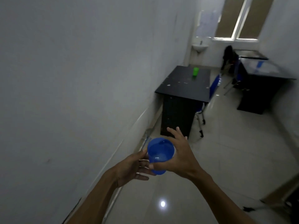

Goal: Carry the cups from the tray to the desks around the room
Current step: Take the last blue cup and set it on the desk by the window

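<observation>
A blue plastic cup (160, 152) with liquid in it is held upright in front of me, above the floor. My left hand (134, 167) cups it from the left, fingers reaching under its base. My right hand (179, 152) grips its right side, thumb on the near wall, two fingers pointing up. A green cup (195, 71) stands on a black desk (182, 88) against the left wall ahead. Another blue cup (259, 64) stands on a second black desk (267, 73) at the right.
A white wall runs close along my left. Blue chairs (214, 84) are tucked between the two desks. A small washbasin (199, 46) hangs on the far wall beside a window (242, 18). Pale tiled floor (226, 143) stretches between the desks.
</observation>
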Demonstrator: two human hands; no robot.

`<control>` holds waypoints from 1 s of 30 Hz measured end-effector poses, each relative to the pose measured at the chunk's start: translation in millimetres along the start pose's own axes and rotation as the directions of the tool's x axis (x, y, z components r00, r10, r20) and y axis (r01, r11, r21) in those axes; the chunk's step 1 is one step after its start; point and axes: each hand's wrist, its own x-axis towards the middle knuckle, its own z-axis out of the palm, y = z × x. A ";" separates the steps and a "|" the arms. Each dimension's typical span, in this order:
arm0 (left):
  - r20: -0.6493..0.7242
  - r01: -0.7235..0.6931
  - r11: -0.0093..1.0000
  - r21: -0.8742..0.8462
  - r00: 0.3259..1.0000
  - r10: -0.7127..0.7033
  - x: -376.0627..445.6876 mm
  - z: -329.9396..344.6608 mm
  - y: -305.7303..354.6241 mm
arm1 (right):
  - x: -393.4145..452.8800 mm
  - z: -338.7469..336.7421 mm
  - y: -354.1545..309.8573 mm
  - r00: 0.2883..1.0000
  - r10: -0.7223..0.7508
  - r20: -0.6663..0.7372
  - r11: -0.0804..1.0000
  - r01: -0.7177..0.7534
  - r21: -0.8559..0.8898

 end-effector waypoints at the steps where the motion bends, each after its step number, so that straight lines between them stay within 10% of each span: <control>1: 0.033 0.001 1.000 0.012 0.999 -0.002 20.9 0.9 7.5 | 9.7 -7.8 10.4 0.999 0.033 -0.022 0.999 -0.033 -0.008; 30: 0.518 -0.058 0.980 0.193 0.854 -0.051 536.9 159.0 226.7 | 242.8 -277.9 321.7 0.802 0.351 -0.484 0.916 -0.402 0.000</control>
